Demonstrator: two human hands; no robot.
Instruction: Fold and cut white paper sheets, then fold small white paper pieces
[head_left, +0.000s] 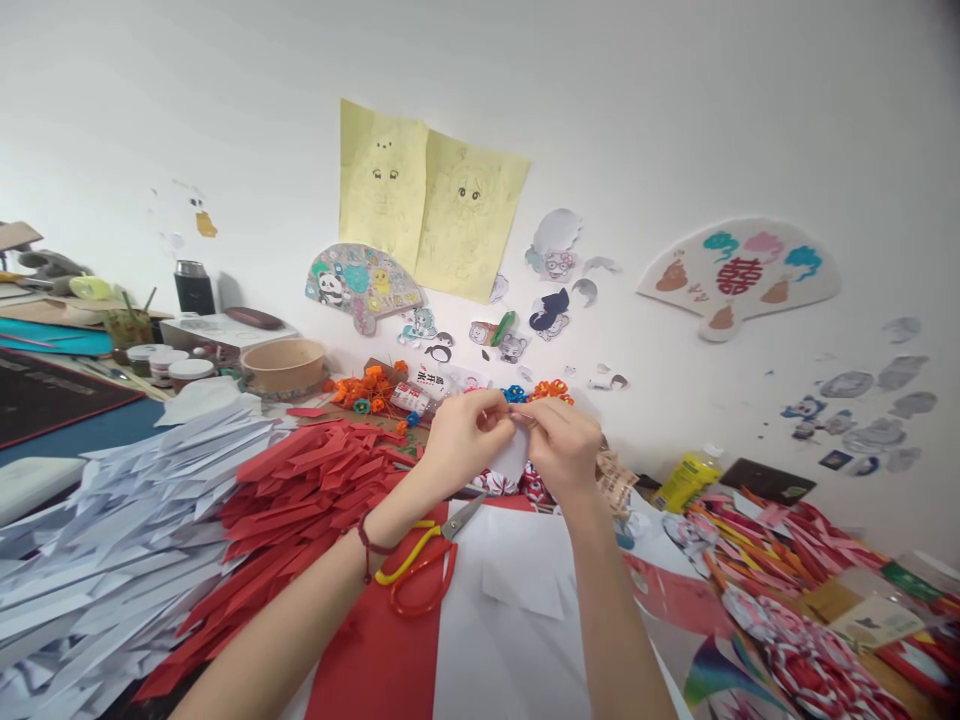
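Note:
A small piece of white paper [513, 458] is pinched between my two hands, up in front of the wall. My left hand [466, 442] closes thumb and fingers on its left side near the top edge. From the right, my right hand [564, 442] pinches the same top edge, and the fingertips of both hands nearly meet. Fingers cover part of the paper. Below the hands lie scissors [462, 518] with yellow and red handles, blades pointing away. They rest across a red sheet [382, 650] and white sheets [499, 660]. A smaller white paper [525, 582] lies on top.
Piles of folded white paper strips [142, 520] and red strips [300, 490] fill the left. Behind are a tan bowl [283, 366] and orange flowers [364, 392]. On the right are a yellow bottle [686, 480], colourful strips [765, 535] and red-and-white woven pieces [802, 650].

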